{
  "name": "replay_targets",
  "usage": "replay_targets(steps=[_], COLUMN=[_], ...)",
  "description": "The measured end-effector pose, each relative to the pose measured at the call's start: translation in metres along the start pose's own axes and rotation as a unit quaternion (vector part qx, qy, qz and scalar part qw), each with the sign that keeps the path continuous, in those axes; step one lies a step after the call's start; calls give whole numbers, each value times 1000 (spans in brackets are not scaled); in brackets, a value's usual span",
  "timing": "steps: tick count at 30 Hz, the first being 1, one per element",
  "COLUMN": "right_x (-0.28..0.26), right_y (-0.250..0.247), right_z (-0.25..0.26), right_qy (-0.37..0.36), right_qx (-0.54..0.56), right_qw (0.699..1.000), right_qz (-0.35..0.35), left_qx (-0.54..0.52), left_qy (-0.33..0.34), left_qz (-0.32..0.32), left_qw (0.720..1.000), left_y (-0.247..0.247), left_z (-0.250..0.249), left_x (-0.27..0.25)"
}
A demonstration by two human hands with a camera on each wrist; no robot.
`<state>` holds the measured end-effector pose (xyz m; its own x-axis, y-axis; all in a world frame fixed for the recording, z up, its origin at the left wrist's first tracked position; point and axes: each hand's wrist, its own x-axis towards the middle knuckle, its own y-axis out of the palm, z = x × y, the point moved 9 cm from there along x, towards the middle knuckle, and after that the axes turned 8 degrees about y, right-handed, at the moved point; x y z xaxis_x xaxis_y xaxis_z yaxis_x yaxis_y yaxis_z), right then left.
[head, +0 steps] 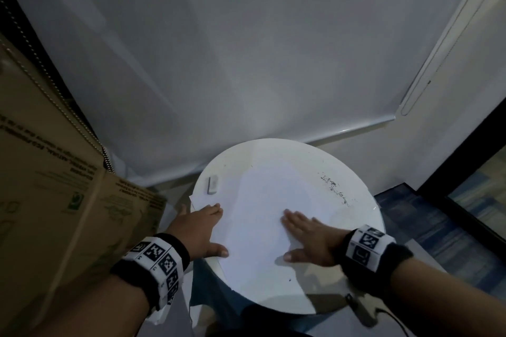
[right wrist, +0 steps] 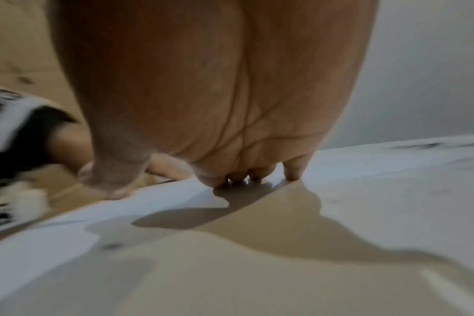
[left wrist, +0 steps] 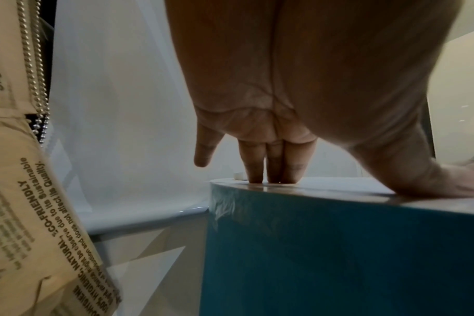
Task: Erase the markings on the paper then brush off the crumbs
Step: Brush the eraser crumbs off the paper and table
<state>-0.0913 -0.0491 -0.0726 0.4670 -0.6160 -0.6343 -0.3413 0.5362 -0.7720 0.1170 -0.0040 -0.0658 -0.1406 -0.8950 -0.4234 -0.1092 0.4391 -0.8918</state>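
Head view shows my left hand [head: 198, 230] flat on the paper's [head: 254, 227] left edge and my right hand [head: 309, 238] flat near its right edge, both holding nothing. Crumbs [head: 335, 189] sit by the round table's [head: 276, 298] far right rim, and the eraser [head: 212, 185] lies at the left rim.

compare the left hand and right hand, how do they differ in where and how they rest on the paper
The left hand rests at the paper's left edge, beside the eraser; the right hand lies further in, toward the dark crumbs. The left hand's little finger hangs past the edge; the right hand's fingertips all touch down. Both are open, palm down, holding nothing.
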Motion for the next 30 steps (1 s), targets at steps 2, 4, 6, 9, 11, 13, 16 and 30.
replay_targets(steps=[2, 4, 6, 9, 11, 13, 16, 30], right_x=[7, 13, 9, 7, 4, -7, -13, 28], right_y=[-5, -14, -29, -46, -35, -9, 9, -59], right_z=[-47, -87, -102, -51, 14, 72, 93, -67], right_qy=[75, 163, 229, 135, -8, -120, -156, 100], right_qx=[20, 35, 3, -28, -13, -18, -44, -41], right_qw=[997, 986, 971, 986, 998, 993, 987, 989], right_qz=[-1, -23, -64, -97, -65, -8, 6, -99], left_qx=[-2, -2, 0, 3, 10, 17, 9, -1], left_qy=[4, 6, 8, 7, 6, 7, 9, 14], left_qz=[0, -1, -3, -2, 2, 6, 0, -1], left_qw=[1000, 1000, 1000, 1000, 1000, 1000, 1000, 1000], left_y=[0, 0, 0, 0, -1, 0, 1, 2], left_z=[-1, -1, -1, 0, 1, 0, 1, -1], left_x=[0, -1, 0, 1, 2, 3, 3, 1])
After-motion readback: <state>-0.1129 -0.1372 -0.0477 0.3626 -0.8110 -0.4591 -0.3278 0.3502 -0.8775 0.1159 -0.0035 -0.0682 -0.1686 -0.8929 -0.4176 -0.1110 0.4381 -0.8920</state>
